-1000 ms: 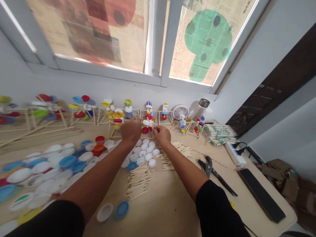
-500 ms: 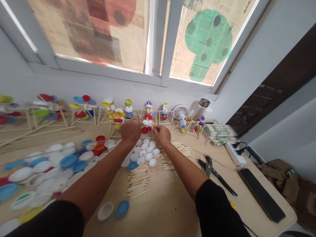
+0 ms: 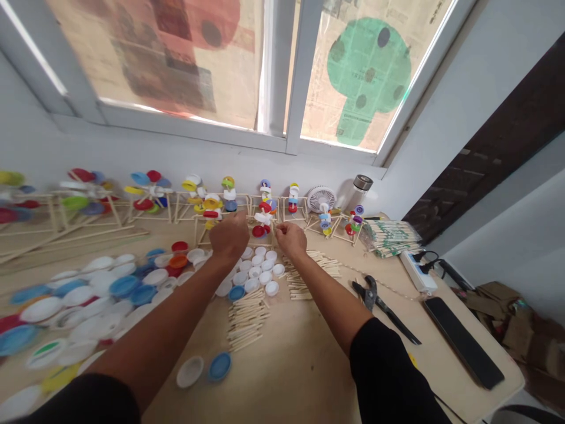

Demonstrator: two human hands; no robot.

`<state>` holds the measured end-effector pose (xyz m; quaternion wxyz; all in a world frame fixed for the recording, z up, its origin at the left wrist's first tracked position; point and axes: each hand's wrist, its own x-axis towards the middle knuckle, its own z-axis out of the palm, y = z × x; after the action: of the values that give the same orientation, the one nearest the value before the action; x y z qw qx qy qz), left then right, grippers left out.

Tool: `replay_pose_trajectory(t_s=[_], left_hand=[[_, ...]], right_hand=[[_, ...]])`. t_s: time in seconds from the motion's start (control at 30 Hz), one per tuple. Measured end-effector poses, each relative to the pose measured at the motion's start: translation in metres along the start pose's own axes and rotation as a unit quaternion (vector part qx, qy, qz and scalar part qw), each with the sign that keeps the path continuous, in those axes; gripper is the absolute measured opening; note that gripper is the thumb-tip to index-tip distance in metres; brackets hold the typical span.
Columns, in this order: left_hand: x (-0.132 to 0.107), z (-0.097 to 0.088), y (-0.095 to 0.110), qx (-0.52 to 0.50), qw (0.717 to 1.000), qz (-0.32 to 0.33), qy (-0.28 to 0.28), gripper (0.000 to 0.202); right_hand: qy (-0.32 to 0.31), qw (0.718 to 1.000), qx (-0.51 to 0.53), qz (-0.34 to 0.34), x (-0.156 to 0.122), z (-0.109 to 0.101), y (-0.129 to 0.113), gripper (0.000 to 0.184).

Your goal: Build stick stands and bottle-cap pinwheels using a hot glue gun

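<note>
Between my hands, at the back middle of the table, stands a small pinwheel of red and white bottle caps [image 3: 263,219] in a wooden stick frame [image 3: 274,227]. My left hand [image 3: 229,237] is closed at the frame's left side, its fingertips mostly hidden behind the hand. On the right side, thumb and fingers of my right hand [image 3: 291,240] pinch together at the frame's edge. A yellow and red cap wheel [image 3: 212,203] in a similar frame sits just left of my left hand. White caps [image 3: 255,272] and short wooden sticks [image 3: 248,321] lie below the hands.
More cap wheels [image 3: 150,191] line the wall. A white fan [image 3: 321,199] and a flask [image 3: 359,191] stand at the back right. Pliers [image 3: 369,292], a power strip [image 3: 418,274], a black phone-like slab [image 3: 463,341] and bagged sticks [image 3: 391,237] lie rightward. Loose caps [image 3: 101,282] cover the left.
My left hand has shifted slightly left, and my right hand stays about where it was. The view has turned a little; the pinwheel stands in the same place.
</note>
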<state>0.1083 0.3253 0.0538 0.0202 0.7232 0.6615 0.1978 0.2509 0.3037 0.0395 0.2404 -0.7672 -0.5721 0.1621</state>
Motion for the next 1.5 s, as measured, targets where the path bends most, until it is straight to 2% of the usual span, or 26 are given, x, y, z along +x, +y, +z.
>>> replay_pose_trajectory(t_s=[0.23,0.37,0.53,0.63,0.73,0.8,0.93,1.1,1.3,1.5], left_hand=[[-0.009,-0.002,-0.006,-0.044,0.998,-0.018,0.033,0.045],[-0.017,-0.005,-0.011,-0.077,0.994,-0.041,0.063,0.045],[-0.026,-0.019,-0.011,-0.125,0.986,-0.061,0.096,0.042],[-0.033,-0.028,0.002,-0.167,0.978,-0.038,0.118,0.040],[-0.043,-0.031,0.022,-0.209,0.970,-0.003,0.122,0.038],[-0.048,-0.027,0.037,-0.242,0.964,0.038,0.101,0.038],[-0.052,-0.009,0.066,-0.263,0.959,0.108,0.021,0.034],[-0.035,0.020,0.092,-0.231,0.962,0.131,-0.059,0.027],[-0.014,0.044,0.095,-0.190,0.975,0.089,-0.070,0.041],[-0.011,0.048,0.089,-0.170,0.981,0.073,-0.066,0.047]], right_hand=[[0.011,1.000,0.003,-0.001,-0.005,-0.005,-0.001,0.024],[0.032,0.999,0.006,0.003,-0.004,-0.017,0.005,0.024],[0.080,0.997,0.005,0.013,0.003,-0.057,0.030,0.026],[0.110,0.994,-0.002,0.024,0.006,-0.085,0.051,0.028],[0.127,0.991,-0.013,0.032,0.005,-0.104,0.069,0.029],[0.128,0.991,-0.019,0.032,0.003,-0.111,0.077,0.029],[0.120,0.992,-0.034,0.027,0.001,-0.116,0.085,0.026],[0.115,0.991,-0.062,0.021,0.002,-0.123,0.091,0.023],[0.100,0.992,-0.075,0.015,0.005,-0.120,0.100,0.024],[0.079,0.995,-0.067,0.003,0.008,-0.110,0.097,0.024]])
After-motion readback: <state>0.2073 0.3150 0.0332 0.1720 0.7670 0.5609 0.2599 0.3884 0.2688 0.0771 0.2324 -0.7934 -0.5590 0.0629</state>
